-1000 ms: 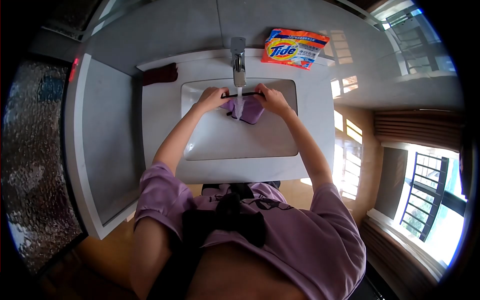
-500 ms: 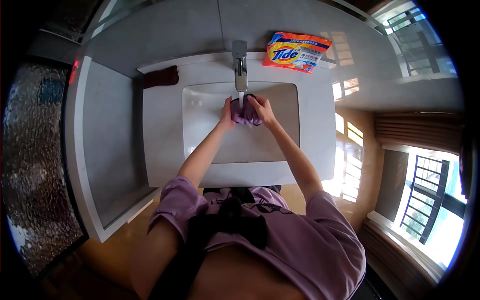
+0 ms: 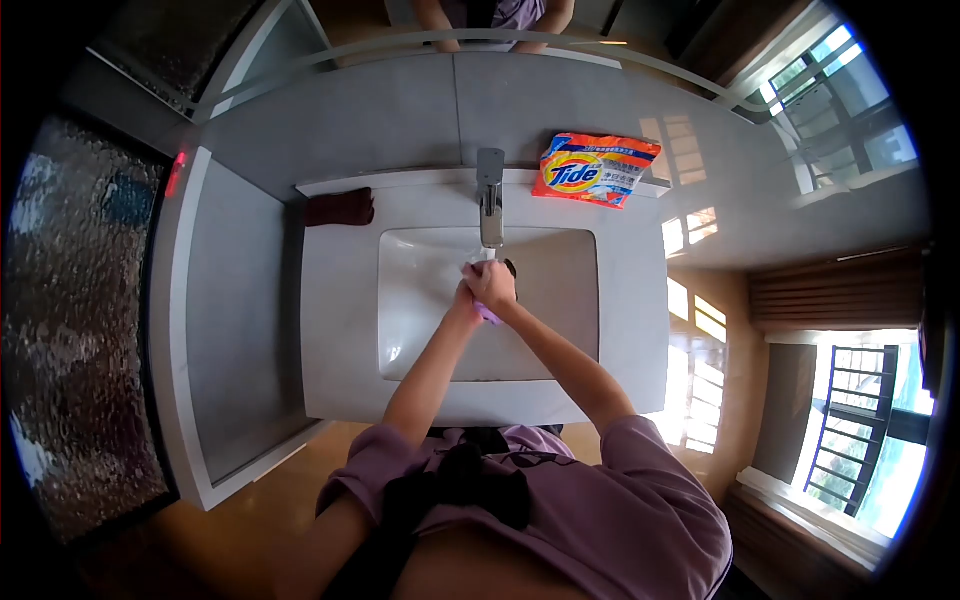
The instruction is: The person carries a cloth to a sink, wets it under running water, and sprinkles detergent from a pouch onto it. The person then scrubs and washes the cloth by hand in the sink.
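A purple cloth with dark edging (image 3: 488, 314) is bunched between my two hands under the faucet (image 3: 491, 205), mostly hidden by them. My right hand (image 3: 493, 284) lies over the top, its fingers closed round the cloth. Pressed against it from the left, my left hand (image 3: 466, 297) is closed on the same cloth. Water runs from the spout onto the hands. Both hands are over the upper middle of the white sink (image 3: 420, 345).
An orange Tide packet (image 3: 598, 172) stands at the back right of the counter (image 3: 635, 330). A dark red folded cloth (image 3: 340, 208) lies at the back left. Beyond the counter is a mirror, and a barred window (image 3: 855, 430) is at the right.
The purple cloth went from stretched between both hands to gathered, and now is squeezed into a bundle. My hands have come together. The view has tilted up, showing more of the mirror.
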Tool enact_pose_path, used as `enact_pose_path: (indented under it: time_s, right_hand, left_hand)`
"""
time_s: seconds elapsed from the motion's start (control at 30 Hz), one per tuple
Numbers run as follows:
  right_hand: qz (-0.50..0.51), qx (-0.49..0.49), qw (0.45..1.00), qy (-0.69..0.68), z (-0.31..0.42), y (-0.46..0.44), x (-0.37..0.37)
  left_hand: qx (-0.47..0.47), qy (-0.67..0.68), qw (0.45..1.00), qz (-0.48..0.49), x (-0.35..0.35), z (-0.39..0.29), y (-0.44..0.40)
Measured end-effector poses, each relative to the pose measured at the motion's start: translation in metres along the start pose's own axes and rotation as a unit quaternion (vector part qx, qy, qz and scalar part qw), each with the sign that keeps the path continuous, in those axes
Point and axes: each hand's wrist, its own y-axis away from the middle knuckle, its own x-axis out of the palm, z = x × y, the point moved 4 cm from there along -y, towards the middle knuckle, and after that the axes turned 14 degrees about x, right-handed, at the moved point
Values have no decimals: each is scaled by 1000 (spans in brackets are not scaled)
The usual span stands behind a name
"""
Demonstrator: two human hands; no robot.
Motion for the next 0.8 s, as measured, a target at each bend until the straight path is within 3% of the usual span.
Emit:
enact_pose_path:
  time_s: [0.03,0.1,0.13,0.17,0.2,0.23,0.27,0.33,0.4,0.43,0.47,0.53,0.6,0.67,0.7,0.73,0.77,0.8]
  right_hand:
    - [-4,-52,999,16,9,13,-1]
    - [-48,-59,997,-12,5,1,-8]
    - [-89,-63,993,-45,1,-8,-7]
    - [-142,30,989,0,-11,-27,-3]
    - [-110,18,994,-14,-18,-36,-3]
    - [-79,3,996,-29,-25,-44,-5]
    - [-81,-2,996,-32,-28,-48,-6]
    - [-78,52,993,-66,-37,-55,-8]
    - [-45,31,991,-126,-42,-60,-15]
    - [-9,18,982,-187,-45,-60,-17]
    - [34,23,975,-220,-46,-62,-21]
    - [123,43,943,-307,-38,-54,-32]
    - [174,24,920,-349,-27,-49,-43]
    - [170,-15,925,-340,-23,-47,-48]
    - [211,81,865,-449,-22,-45,-47]
    - [251,174,781,-545,-22,-40,-45]
    - [249,164,783,-545,-23,-37,-50]
    - [329,181,688,-621,-24,-31,-49]
  left_hand:
    - [-30,68,980,183,9,-1,0]
    - [-31,55,984,167,48,-6,6]
    - [-25,-25,999,-2,43,-6,4]
    - [-18,-104,979,-174,32,-9,9]
    - [-46,-2,987,-152,27,-6,9]
    - [-35,5,984,-173,19,-1,10]
    - [-31,-9,990,-135,21,-2,10]
    - [-23,-25,995,-89,25,-8,10]
    - [-60,-223,962,-145,16,-14,15]
    - [-95,-406,903,-108,10,-20,23]
    - [-121,-576,806,-65,-5,-28,27]
    - [-105,-717,689,22,-46,-37,29]
    - [-225,-801,550,-71,-65,-46,28]
    - [-181,-721,661,-106,-86,-45,22]
    - [-173,-725,659,-99,-70,-44,22]
    - [-161,-626,743,-174,-59,-43,30]
    - [-146,-510,811,-245,-44,-41,35]
    - [-138,-514,812,-240,-25,-41,36]
